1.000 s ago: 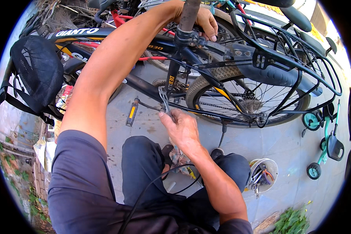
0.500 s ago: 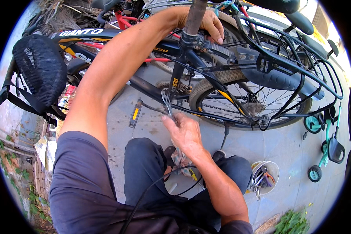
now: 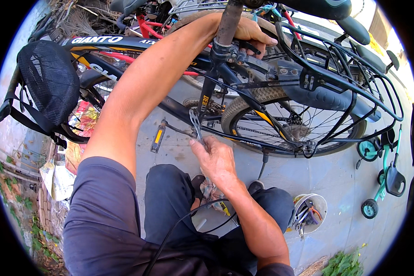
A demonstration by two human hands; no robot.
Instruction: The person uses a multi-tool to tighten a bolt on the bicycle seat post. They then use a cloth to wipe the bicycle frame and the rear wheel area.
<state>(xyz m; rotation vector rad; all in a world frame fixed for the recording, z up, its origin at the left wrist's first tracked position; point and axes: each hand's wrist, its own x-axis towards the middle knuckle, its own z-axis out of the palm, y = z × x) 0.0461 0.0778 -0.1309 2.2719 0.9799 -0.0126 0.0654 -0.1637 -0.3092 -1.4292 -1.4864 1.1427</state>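
Note:
My left hand (image 3: 255, 37) reaches behind the scuffed seat post (image 3: 227, 25) of a black and orange bicycle (image 3: 211, 73), fingers curled at a small black part beside the clamp (image 3: 230, 55); what exactly it grips is partly hidden. My right hand (image 3: 214, 158) is closed on a silver metal hand tool (image 3: 195, 120), whose head lies against or just beside the lower seat tube, near the chainring and the pedal (image 3: 158, 135). The rear wheel (image 3: 294, 129) and black luggage rack (image 3: 336, 78) extend to the right of both hands.
More bicycles (image 3: 149, 20) crowd behind. A black mesh bag (image 3: 46, 83) hangs at left. A white bucket of tools (image 3: 310, 214) stands beside my right knee, a cable (image 3: 179, 218) crosses my lap, and a teal child's tricycle (image 3: 379, 179) lies on the paving at right. Plants edge the ground.
My left hand has moved slightly right, its thumb rising and fingers curling lower beside the clamp. My right hand and its tool shifted slightly, staying near the lower seat tube.

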